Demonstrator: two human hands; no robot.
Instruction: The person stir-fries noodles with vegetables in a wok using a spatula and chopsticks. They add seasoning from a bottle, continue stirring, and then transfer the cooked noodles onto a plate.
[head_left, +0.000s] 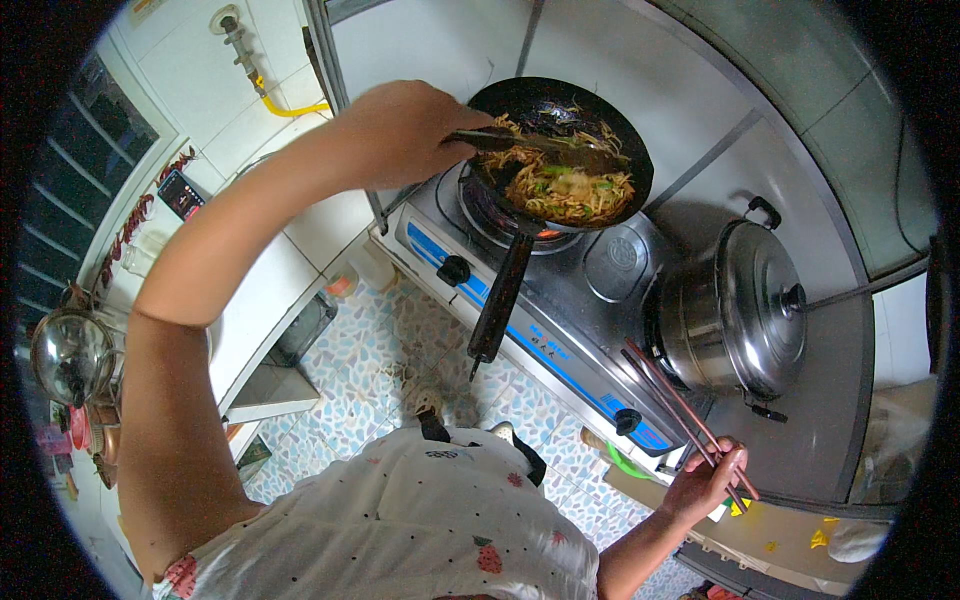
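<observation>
My left hand (424, 135) reaches over the wok (637, 127) from its left side. It grips a dark spatula (555, 150), whose blurred far end lies over shredded food (570, 196) with green bits. The black wok sits tilted on the left burner, where an orange glow shows beneath it. Nobody holds the wok's dark handle (501, 307), which points towards me. Off to the lower right, my right hand (709, 480) holds a pair of brown chopsticks (675, 409); their tips point up and left, above the stove's right front corner.
A lidded steel pot (697, 315) occupies the right side of the gas stove (555, 277). Stove knobs (454, 271) line its front. A yellow gas hose (289, 110) runs along the left wall. A phone (181, 195) leans by the window; glass jars (137, 260) stand near it.
</observation>
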